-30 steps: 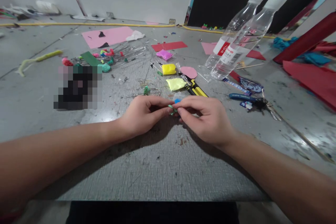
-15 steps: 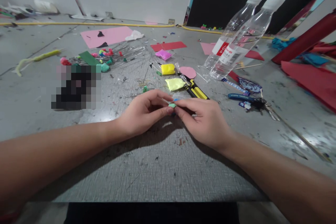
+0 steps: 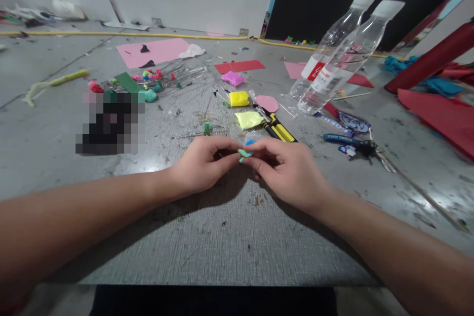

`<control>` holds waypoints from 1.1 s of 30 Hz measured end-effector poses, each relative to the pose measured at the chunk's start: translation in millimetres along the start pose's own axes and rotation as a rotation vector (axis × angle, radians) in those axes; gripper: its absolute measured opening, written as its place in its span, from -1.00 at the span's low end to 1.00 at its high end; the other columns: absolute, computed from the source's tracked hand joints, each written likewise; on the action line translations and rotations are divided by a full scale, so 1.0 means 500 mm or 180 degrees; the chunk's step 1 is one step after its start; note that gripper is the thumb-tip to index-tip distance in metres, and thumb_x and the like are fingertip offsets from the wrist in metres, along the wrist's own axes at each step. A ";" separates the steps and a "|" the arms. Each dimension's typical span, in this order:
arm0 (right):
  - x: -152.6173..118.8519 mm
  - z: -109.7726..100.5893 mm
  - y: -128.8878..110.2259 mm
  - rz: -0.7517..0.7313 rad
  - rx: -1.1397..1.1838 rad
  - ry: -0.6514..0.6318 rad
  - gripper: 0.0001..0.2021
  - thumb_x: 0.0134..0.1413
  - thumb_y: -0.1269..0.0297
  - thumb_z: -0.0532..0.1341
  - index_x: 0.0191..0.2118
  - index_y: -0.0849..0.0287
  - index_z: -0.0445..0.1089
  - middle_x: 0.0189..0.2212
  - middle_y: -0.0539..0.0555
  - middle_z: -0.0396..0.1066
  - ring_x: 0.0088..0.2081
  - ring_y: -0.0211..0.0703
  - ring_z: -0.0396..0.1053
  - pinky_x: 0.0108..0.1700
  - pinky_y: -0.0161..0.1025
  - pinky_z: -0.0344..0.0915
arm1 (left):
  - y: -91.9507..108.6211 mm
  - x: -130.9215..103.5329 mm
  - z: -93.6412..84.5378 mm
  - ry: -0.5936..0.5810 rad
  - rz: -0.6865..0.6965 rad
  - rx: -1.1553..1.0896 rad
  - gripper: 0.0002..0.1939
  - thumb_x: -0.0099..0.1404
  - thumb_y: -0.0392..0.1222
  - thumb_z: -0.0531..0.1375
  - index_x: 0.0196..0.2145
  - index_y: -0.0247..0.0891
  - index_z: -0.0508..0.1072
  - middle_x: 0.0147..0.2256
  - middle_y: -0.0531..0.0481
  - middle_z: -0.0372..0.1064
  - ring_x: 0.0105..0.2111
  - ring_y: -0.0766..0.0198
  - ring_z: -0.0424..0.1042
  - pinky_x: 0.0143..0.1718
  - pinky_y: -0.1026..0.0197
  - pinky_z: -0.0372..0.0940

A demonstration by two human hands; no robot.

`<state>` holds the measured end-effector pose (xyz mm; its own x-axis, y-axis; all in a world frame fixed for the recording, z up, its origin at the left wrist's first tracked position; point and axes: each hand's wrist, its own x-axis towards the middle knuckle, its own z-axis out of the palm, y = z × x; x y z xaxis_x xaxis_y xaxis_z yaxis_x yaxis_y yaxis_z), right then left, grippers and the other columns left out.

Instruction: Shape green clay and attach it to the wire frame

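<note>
A small lump of light green modelling clay [image 3: 243, 154] is pinched between the fingertips of both hands, just above the grey table [image 3: 229, 252]. My left hand [image 3: 207, 163] grips it from the left, thumb below and fingers above. From the other side my right hand [image 3: 291, 168] pinches it in the same way. Behind the fingertips lies a small blue packet [image 3: 251, 142], partly hidden by my right hand. Beyond it are a pale yellow packet [image 3: 248, 120], a bright yellow packet [image 3: 239, 98] and pliers with black and yellow handles [image 3: 279, 128].
Two clear bottles [image 3: 314, 94] stand at the right back, near keys on a strap [image 3: 365, 145]. Toward the left are a pixelated dark object [image 3: 107, 126] and a pile of wires with coloured clay [image 3: 155, 79]. Pink paper [image 3: 155, 52] lies at the back.
The green clay now looks longer and more folded, and shows more between the fingertips. Both hands have shifted only slightly. More of the blue packet is visible.
</note>
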<state>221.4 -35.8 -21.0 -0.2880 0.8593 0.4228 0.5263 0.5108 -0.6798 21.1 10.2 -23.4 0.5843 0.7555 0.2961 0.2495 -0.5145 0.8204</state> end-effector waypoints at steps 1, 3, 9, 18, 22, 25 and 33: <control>0.001 0.000 0.001 -0.0038 -0.0145 0.0074 -0.94 0.28 0.36 0.31 -0.19 0.22 0.52 -0.47 0.00 0.53 -0.47 -0.22 0.43 -0.39 -0.26 0.31 | -0.001 0.001 -0.001 -0.0126 0.0032 -0.0004 -0.81 0.33 -0.30 0.16 -0.25 -0.30 0.61 -0.42 0.03 0.57 -0.47 0.38 0.42 -0.47 0.36 0.28; 0.003 -0.002 0.002 -0.0233 -0.0471 0.0218 -0.93 0.29 0.36 0.29 -0.25 0.22 0.49 -0.44 0.03 0.52 -0.41 -0.20 0.44 -0.34 -0.25 0.30 | 0.001 0.002 -0.003 -0.0317 0.0050 -0.0031 -0.77 0.33 -0.34 0.13 -0.22 -0.30 0.60 -0.40 0.03 0.58 -0.49 0.38 0.42 -0.49 0.36 0.27; 0.003 -0.002 -0.003 -0.0590 -0.0704 0.0047 -0.85 0.37 0.37 0.15 -0.26 0.23 0.43 -0.42 0.08 0.48 -0.37 -0.17 0.43 -0.30 -0.24 0.29 | 0.010 0.000 -0.004 -0.0185 0.0142 0.0134 -0.83 0.35 -0.22 0.24 -0.39 -0.31 0.55 -0.53 0.07 0.46 -0.52 0.40 0.37 -0.51 0.36 0.24; -0.014 0.004 -0.009 -0.0299 0.0057 -0.0271 -0.75 0.23 0.45 0.16 0.02 0.20 0.31 -0.38 0.03 0.57 -0.42 -0.18 0.51 -0.38 -0.27 0.33 | -0.006 -0.004 -0.001 0.0177 -0.0051 -0.0477 -0.77 0.36 -0.19 0.26 -0.09 -0.29 0.63 -0.13 -0.17 0.64 -0.27 0.22 0.61 -0.30 0.27 0.49; -0.011 0.006 -0.002 -0.0424 -0.0367 0.0044 -0.90 0.28 0.34 0.24 -0.12 0.18 0.41 -0.47 0.00 0.55 -0.47 -0.19 0.49 -0.38 -0.26 0.31 | -0.002 0.004 -0.007 -0.0106 0.0061 -0.0326 -0.78 0.34 -0.27 0.21 -0.15 -0.29 0.65 -0.25 -0.10 0.66 -0.34 0.25 0.58 -0.30 0.25 0.47; -0.007 0.003 0.000 -0.0529 -0.0603 0.0217 -0.93 0.29 0.29 0.28 -0.21 0.16 0.42 -0.50 -0.02 0.52 -0.49 -0.21 0.45 -0.40 -0.27 0.28 | 0.002 0.007 -0.010 -0.0431 0.0352 -0.0212 -0.73 0.31 -0.35 0.15 -0.17 -0.27 0.65 -0.32 -0.05 0.64 -0.34 0.25 0.56 -0.28 0.24 0.45; -0.002 -0.001 0.001 -0.0761 -0.0900 0.0277 -0.88 0.35 0.36 0.16 -0.28 0.15 0.36 -0.42 0.05 0.48 -0.40 -0.18 0.39 -0.33 -0.24 0.26 | 0.008 0.004 -0.006 -0.0482 0.0155 -0.0184 -0.79 0.41 -0.19 0.19 -0.37 -0.30 0.51 -0.52 0.05 0.43 -0.52 0.35 0.35 -0.50 0.32 0.26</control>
<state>222.4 -36.4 -21.5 -0.3666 0.7050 0.6071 0.6559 0.6586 -0.3688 20.8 10.7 -17.8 0.7054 0.6583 0.2627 0.1759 -0.5216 0.8349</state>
